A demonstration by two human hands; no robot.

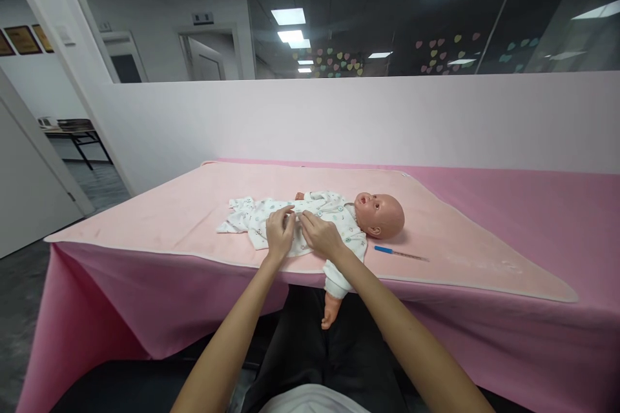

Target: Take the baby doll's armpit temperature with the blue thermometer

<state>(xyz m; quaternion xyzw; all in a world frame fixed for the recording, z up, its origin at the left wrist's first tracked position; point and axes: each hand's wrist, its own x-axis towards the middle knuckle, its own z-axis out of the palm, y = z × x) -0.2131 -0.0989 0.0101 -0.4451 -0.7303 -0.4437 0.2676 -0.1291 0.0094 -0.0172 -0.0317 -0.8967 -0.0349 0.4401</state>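
A baby doll (380, 214) lies on its back with its head to the right, dressed in a white patterned baby outfit (334, 206). Over the front of the outfit, at the doll's middle, my left hand (281, 232) has its fingers curled and pinched at the cloth. Close beside it, my right hand (320, 234) pinches the same front opening, thumb and fingertips together. The exact bit of cloth or fastener between the fingertips is too small to make out. One doll arm (332, 310) hangs over the table's near edge, below my right wrist.
A slim stick with a blue end (400, 253), like a thermometer, lies near the doll's head. Beneath is a peach mat (460, 245) on a pink-covered table (533, 219). A white wall (363, 119) with dark glass above stands behind.
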